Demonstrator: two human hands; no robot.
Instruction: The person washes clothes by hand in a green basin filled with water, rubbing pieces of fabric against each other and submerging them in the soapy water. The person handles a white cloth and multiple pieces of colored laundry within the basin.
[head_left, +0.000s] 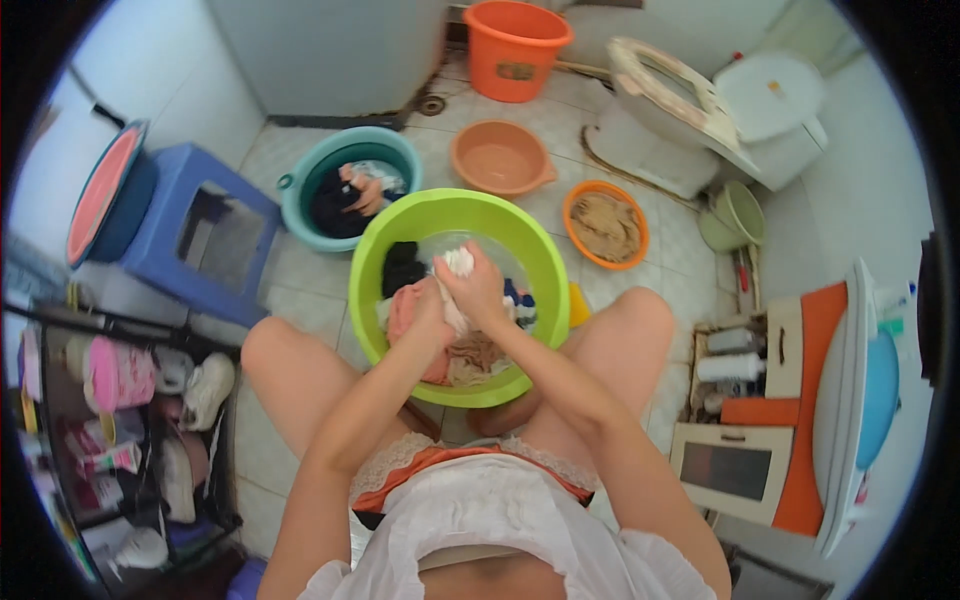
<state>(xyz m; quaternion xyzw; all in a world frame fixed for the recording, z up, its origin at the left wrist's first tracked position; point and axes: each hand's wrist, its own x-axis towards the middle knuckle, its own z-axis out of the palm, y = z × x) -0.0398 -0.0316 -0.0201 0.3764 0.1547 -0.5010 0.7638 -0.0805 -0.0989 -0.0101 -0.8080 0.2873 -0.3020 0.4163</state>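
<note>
Between my knees stands a lime-green basin point(548, 262) with water and wet clothes in it. Above the water, both my hands are closed together on a bunched white cloth point(459, 262). My right hand point(480, 290) wraps it from the right, and my left hand point(430, 306) grips close beside, its fingers partly hidden. Part of the cloth hangs below the hands. Around them in the basin lie a black garment point(403, 268), a pink garment point(406, 312), a brown garment point(474, 360) and a dark blue and white piece point(519, 304).
Beyond the basin are a teal tub point(292, 208) of clothes, a shallow orange-brown basin point(500, 157), an orange basin point(640, 245) with brown cloth and a tall orange bucket point(515, 55). A blue stool point(170, 255) and shoe rack point(60, 345) flank the left; a toilet point(655, 135) and cabinet point(800, 400), the right.
</note>
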